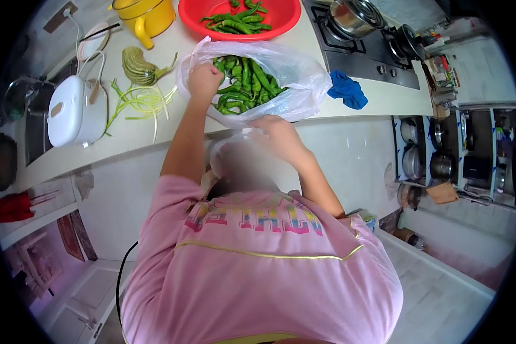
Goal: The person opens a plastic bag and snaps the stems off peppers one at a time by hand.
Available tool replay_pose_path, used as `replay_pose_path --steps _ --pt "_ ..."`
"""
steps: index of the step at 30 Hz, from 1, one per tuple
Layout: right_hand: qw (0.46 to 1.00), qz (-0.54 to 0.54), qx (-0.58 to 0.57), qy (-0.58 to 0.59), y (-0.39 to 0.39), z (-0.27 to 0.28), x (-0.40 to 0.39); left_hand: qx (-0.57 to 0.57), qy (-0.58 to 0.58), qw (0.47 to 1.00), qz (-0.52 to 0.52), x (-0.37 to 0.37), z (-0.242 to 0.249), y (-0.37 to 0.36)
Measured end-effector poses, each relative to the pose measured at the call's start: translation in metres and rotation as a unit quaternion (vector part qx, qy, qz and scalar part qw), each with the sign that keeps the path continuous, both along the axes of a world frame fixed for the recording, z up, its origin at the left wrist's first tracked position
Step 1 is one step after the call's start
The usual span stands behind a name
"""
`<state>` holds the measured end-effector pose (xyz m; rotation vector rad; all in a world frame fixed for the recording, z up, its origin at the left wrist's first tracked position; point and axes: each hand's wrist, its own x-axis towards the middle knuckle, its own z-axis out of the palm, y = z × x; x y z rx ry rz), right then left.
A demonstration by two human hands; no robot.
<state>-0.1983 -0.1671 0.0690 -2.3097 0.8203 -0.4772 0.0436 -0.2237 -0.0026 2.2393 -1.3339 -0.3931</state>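
Note:
A thin white plastic bag lies spread on the counter, its mouth turned up and full of green peppers. My left hand is closed in a fist on the bag's left edge. At the bag's near rim, by the counter edge, my right hand grips the plastic; its fingertips are partly hidden. Just behind the bag stands a red basin with more green peppers in it.
To the left are a striped green squash, pale green stalks, a white appliance and a yellow pot. A blue cloth lies right of the bag, beside a gas stove carrying a steel pot.

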Motion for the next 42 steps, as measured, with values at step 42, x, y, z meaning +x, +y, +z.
replay_pose_path --steps 42 --pt "0.751 -0.146 0.481 -0.428 -0.05 0.025 0.067 -0.08 0.458 0.831 -0.307 -0.041 0.077 0.067"
